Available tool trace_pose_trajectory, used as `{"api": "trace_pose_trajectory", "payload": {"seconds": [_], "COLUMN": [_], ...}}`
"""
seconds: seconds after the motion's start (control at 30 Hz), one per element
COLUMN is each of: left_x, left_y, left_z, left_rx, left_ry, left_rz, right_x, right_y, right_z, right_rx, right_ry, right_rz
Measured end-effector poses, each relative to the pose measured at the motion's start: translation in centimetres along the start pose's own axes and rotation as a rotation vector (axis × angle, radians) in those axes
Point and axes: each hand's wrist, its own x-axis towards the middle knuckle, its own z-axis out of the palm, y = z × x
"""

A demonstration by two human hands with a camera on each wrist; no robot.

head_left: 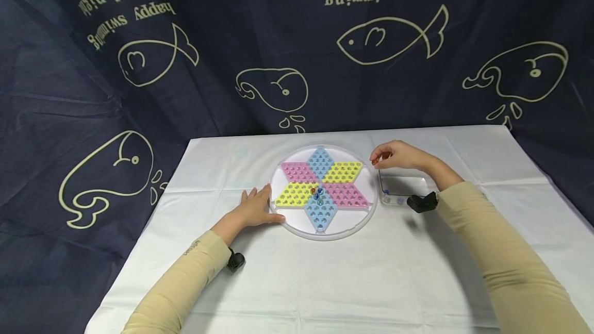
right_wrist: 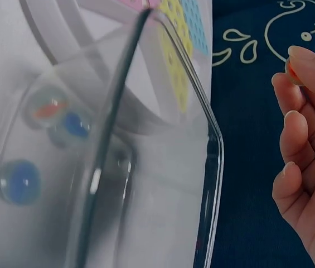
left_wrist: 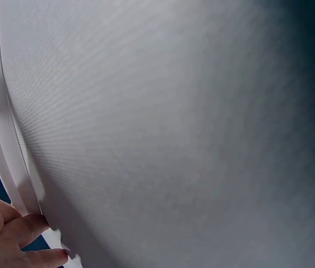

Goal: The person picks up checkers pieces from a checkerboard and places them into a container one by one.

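Note:
A round white Chinese checkers board (head_left: 341,223) with a pink, yellow and blue star lies on the table. Several marbles (head_left: 320,201) are grouped on it, near the inner end of the front blue section. At the board's left rim rests my left hand (head_left: 252,209), its fingers spread and its thumb over the edge. My right hand (head_left: 400,154) pinches an orange-red marble (right_wrist: 291,72) between thumb and index finger, raised beyond a clear plastic box (right_wrist: 216,167). Inside that box sit a blue marble (right_wrist: 20,182) and others, one of them with an orange streak (right_wrist: 48,109).
White cloth (head_left: 297,282) covers the table and shows creases. Behind it hangs a dark blue curtain (head_left: 223,102) printed with fish and whales. The clear box stands just right of the board, under my right wrist.

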Motion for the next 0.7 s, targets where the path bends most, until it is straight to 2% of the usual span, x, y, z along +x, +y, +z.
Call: {"api": "trace_pose_trajectory", "payload": {"seconds": [0.7], "left_x": [0.0], "left_y": [0.0], "left_z": [-0.1], "left_rx": [-0.012], "left_ry": [-0.006], "left_rz": [-0.006], "right_x": [-1.8], "right_y": [1.3], "right_z": [-2.1], "right_rx": [-0.003], "right_ry": [0.030], "right_rz": [0.045]}}
